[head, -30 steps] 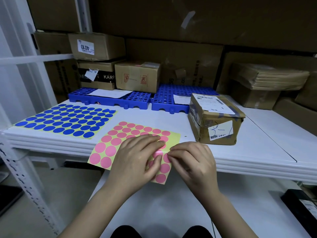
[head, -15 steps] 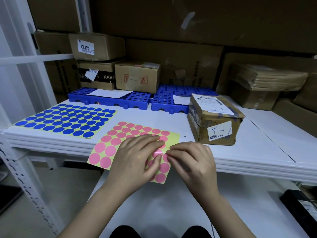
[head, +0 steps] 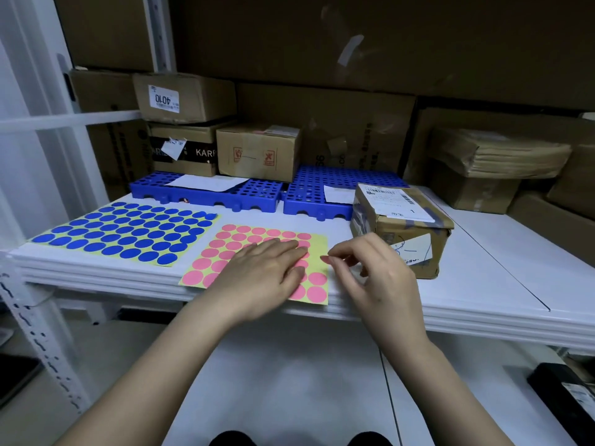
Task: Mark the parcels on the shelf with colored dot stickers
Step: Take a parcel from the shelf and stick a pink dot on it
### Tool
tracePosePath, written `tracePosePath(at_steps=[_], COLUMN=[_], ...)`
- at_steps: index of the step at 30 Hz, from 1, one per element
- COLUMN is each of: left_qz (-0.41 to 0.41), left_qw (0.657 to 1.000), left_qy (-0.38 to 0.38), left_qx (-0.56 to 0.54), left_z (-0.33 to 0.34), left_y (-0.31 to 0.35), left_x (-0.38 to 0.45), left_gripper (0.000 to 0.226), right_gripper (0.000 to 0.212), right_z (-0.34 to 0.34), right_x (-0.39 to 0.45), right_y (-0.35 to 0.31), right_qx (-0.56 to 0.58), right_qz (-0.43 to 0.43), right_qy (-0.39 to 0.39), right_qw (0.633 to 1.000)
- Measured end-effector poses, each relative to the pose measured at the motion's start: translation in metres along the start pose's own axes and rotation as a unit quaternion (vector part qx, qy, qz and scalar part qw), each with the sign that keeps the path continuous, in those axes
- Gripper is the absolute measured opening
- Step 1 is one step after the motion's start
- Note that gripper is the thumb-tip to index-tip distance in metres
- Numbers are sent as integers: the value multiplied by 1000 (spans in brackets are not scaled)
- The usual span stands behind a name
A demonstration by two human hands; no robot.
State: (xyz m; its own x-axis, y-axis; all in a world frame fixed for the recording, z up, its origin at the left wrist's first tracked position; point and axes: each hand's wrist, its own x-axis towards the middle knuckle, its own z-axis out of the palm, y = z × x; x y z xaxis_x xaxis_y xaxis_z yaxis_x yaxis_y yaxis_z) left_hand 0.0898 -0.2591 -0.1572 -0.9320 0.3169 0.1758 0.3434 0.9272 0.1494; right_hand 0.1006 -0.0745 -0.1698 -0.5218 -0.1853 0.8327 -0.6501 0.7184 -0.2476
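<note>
Pink dot sticker point(head: 325, 259) pinched at right hand point(head: 380, 278) fingers' point(head: 338, 254) tips.

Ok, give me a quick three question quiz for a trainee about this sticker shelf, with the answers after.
1. True or false: the left hand rests flat on the pink sticker sheet.
2. What is pinched at the fingertips of the right hand? A) a blue dot B) a pink dot sticker C) a pen
3. Fill in: the blue sticker sheet lies to the ____ of the pink sheet.

Key: 1 true; 2 B; 3 left. The taped parcel stands just beyond the right hand on the white shelf.
</note>
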Motion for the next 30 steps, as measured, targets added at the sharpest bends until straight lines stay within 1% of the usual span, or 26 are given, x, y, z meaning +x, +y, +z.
tracePosePath(at_steps=[2,5,7,9,12,14,15,16,17,19,20,21,24,25,27,30], left_qz=[-9,-19,-28,-36,-42,-16,3,20,35,59,70,83,112,119,125,113], left_qw=[999,997,996,996,998,994,984,968,946,900,886,881,896,904,921,937], left_qy=[-37,-75,-86,-76,-20,67,120,165,198,224,231,241,255,252,238,202], left_qx=[-1,-4,-6,-20,-51,-85,-129,-190,-255,-369,-395,-397,-346,-324,-283,-261], left_z=[-6,-12,-13,-14,-14,-16,-19,-24,-32,-49,-56,-63,-70,-70,-66,-62], left_y=[-1,-6,-10,-12,-13,-8,-1,8,18,41,50,59,80,85,95,106], left_x=[9,23,30,35,38,40,40,41,42,44,45,47,58,62,71,81], left_gripper=[51,54,55,54,45,31,22,15,12,16,17,18,14,13,13,17], right_gripper=[9,6,5,5,6,5,5,6,6,3,3,5,23,23,12,9], right_z=[-5,-11,-14,-18,-25,-32,-36,-40,-44,-53,-57,-63,-82,-88,-100,-113], right_x=[6,14,18,21,28,33,35,38,41,47,49,52,60,62,67,73], right_y=[-3,-8,-11,-11,-10,-8,-7,-6,-4,3,7,11,28,35,49,66], right_qx=[17,22,23,37,66,95,106,110,109,109,113,123,178,184,180,223], right_qz=[14,7,3,13,30,36,39,41,44,52,60,71,128,144,173,232], right_qy=[8,22,25,24,32,45,53,60,65,72,73,76,85,85,78,52], right_qw=[1000,999,999,999,997,994,992,991,991,990,989,987,972,969,965,945])
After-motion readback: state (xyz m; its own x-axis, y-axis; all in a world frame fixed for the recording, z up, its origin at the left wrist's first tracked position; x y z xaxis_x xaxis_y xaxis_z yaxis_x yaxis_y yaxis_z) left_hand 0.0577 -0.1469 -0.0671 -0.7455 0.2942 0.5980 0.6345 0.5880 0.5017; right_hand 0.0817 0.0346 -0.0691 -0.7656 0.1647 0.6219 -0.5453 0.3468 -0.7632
